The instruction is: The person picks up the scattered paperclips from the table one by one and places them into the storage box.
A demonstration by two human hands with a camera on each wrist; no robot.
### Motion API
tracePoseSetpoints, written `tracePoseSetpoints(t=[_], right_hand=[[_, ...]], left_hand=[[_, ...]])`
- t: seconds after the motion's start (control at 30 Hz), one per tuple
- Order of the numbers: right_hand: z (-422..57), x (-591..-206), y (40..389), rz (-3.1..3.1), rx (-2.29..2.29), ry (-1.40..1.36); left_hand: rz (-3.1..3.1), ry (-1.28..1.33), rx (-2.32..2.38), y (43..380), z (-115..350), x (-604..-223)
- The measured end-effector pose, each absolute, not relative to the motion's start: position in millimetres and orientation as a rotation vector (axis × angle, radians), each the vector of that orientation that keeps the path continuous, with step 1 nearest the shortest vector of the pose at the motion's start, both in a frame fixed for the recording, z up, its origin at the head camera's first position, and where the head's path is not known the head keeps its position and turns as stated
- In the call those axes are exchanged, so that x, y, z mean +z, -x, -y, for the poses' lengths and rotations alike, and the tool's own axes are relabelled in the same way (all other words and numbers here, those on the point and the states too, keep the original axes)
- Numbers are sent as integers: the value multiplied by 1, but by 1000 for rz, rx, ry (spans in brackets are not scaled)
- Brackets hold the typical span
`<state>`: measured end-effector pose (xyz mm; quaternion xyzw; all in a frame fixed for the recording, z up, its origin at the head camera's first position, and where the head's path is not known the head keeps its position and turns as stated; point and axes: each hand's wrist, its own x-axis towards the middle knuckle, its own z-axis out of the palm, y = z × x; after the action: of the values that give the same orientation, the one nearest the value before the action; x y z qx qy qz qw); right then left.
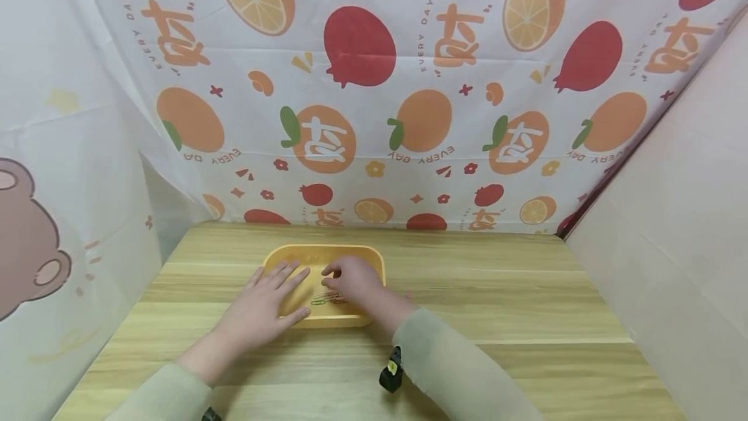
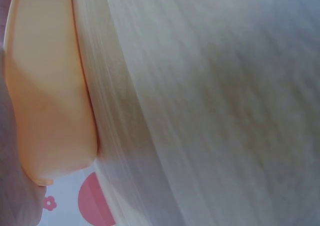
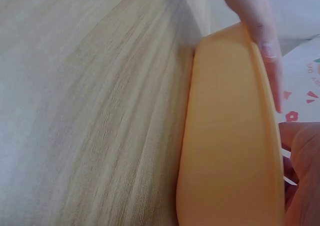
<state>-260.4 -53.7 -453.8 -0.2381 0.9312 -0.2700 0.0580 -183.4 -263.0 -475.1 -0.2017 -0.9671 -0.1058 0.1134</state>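
A shallow yellow tray (image 1: 327, 322) stands on the table, with several paper clips (image 1: 330, 297) lying in a small heap inside it, one green and others reddish. My left hand (image 1: 265, 304) rests over the tray's left side, fingers straight and spread, thumb near the front rim. My right hand (image 1: 353, 278) hovers inside the tray just above the clips. Its index finger and thumb are bent with a gap between the tips, and nothing shows between them. Part of the heap is hidden under that hand. In the right wrist view the tray's outer wall (image 3: 230, 131) covers the contents.
The wooden table (image 1: 497, 304) extends on both sides of the tray. A small pinkish thing (image 1: 408, 295) shows just beyond the right forearm, too small to tell. A fruit-print cloth (image 1: 374, 167) hangs behind, and pale cloth walls (image 1: 672, 213) stand at both sides.
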Motion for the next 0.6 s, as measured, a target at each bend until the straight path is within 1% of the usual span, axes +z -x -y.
tracePoseSetpoints(t=[0.37, 0.6], right_hand=[[21, -437, 252, -2861, -1103, 687], [-14, -444, 250, -2813, -1399, 516]], left_hand=[[2817, 600, -309, 185, 263, -477], [2808, 597, -314, 184, 261, -479]])
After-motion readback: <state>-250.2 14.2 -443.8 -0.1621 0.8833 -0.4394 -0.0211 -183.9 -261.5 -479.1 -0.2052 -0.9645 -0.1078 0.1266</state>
